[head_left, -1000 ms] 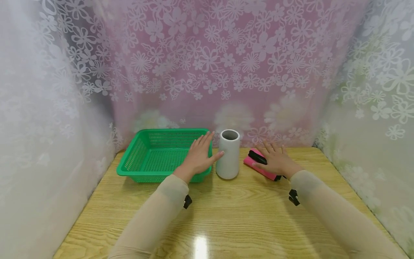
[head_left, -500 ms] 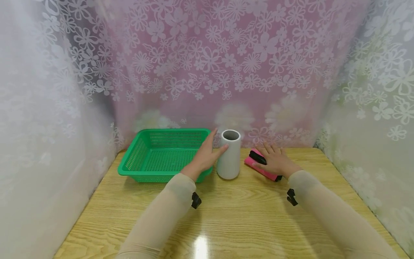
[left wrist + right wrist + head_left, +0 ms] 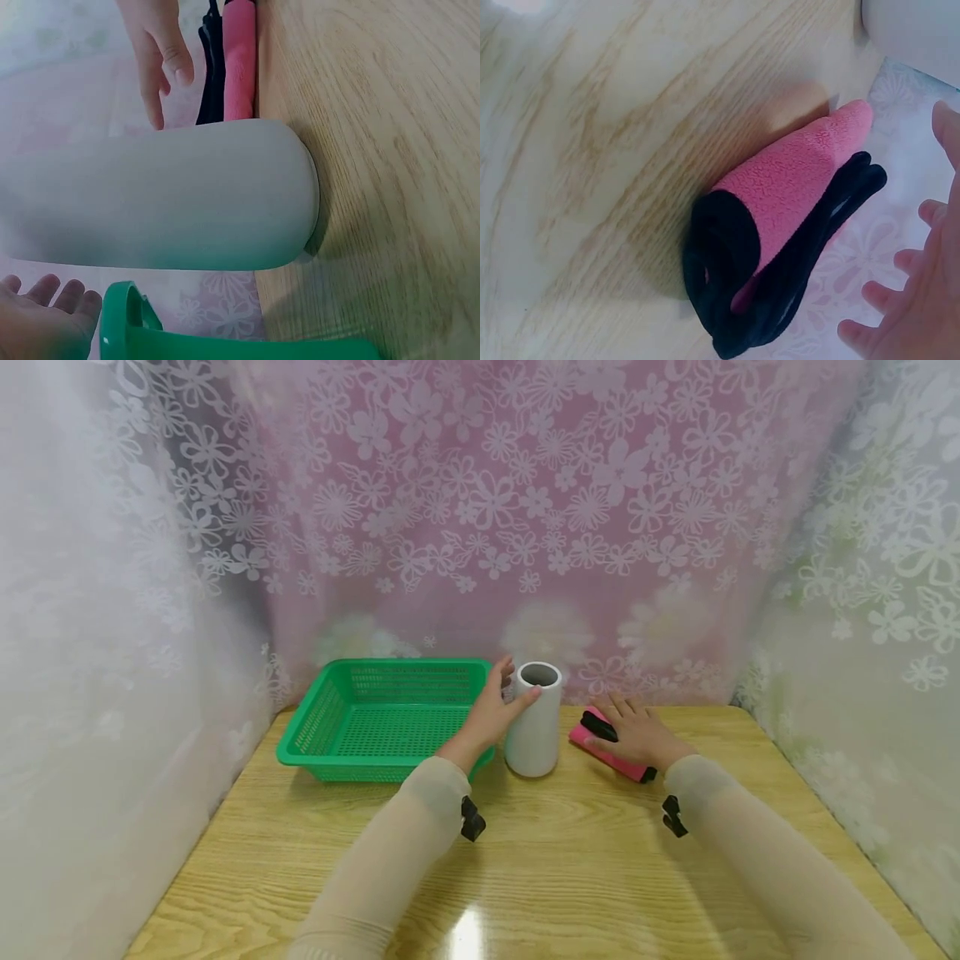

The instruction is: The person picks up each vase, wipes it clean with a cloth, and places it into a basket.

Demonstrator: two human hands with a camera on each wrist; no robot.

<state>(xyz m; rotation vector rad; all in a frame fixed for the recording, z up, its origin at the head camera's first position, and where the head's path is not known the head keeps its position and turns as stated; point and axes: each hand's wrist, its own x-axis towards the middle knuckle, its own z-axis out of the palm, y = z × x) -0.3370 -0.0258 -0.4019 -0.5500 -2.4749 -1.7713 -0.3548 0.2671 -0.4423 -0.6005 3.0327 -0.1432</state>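
A white, vase-like cylinder with an open top stands upright on the table. My left hand is at its left side, fingers and thumb spread around its upper part. In the left wrist view a gap shows between the fingers of that hand and the cylinder; thumb contact cannot be told. My right hand hovers with spread fingers over a folded pink fleece cloth with black edging. The right wrist view has this hand apart from the cloth.
A green plastic basket with perforated sides stands left of the cylinder, close to it. Under everything lies a wood-grain table. Flowered curtains hang behind and at both sides.
My left hand has moved right, from above the basket's right edge to the cylinder's side, and turned sideways. My right hand has stayed over the pink cloth almost unmoved.
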